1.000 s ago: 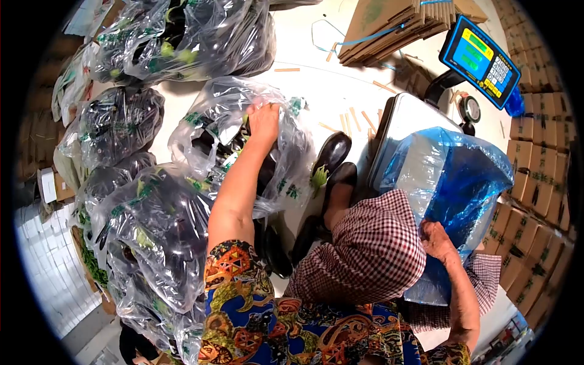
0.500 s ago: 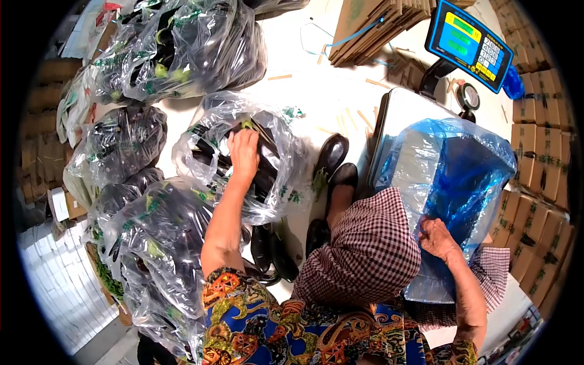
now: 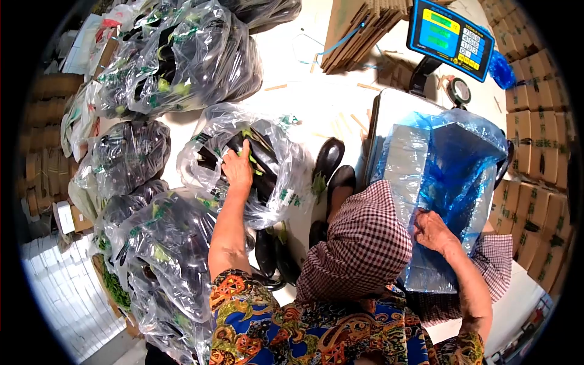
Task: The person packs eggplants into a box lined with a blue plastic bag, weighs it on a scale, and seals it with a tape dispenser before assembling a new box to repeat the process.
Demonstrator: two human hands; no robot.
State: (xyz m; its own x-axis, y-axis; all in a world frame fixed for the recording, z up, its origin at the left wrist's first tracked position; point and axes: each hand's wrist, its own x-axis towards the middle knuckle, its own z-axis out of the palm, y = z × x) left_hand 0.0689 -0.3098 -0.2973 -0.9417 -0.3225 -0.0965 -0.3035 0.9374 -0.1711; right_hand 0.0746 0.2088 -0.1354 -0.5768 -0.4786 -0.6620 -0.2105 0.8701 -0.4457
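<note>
My left hand (image 3: 238, 170) reaches into an open clear plastic bag (image 3: 292, 182) of dark purple eggplants (image 3: 258, 149). Its fingers lie on the eggplants, index finger stretched out, with none visibly gripped. My right hand (image 3: 435, 232) is closed on the near left edge of a blue plastic bag (image 3: 456, 158), which lines and overhangs a box on the scale (image 3: 380, 118). The fingertips are partly hidden in the film. Loose eggplants (image 3: 329, 156) lie between the clear bag and the scale, and more (image 3: 266, 252) lie nearer to me.
Large clear bags of eggplants (image 3: 182, 67) crowd the left side. Flattened cardboard (image 3: 359, 33) stands at the back, left of the scale's display (image 3: 450, 39). A tape roll (image 3: 458, 91) sits below the display. Checked cloth (image 3: 359, 243) lies before me. Stacked cartons (image 3: 535, 146) line the right.
My left hand has shifted slightly left and down on the eggplants, with its fingers more spread. My right hand stays at the blue bag's edge. The view has shifted slightly.
</note>
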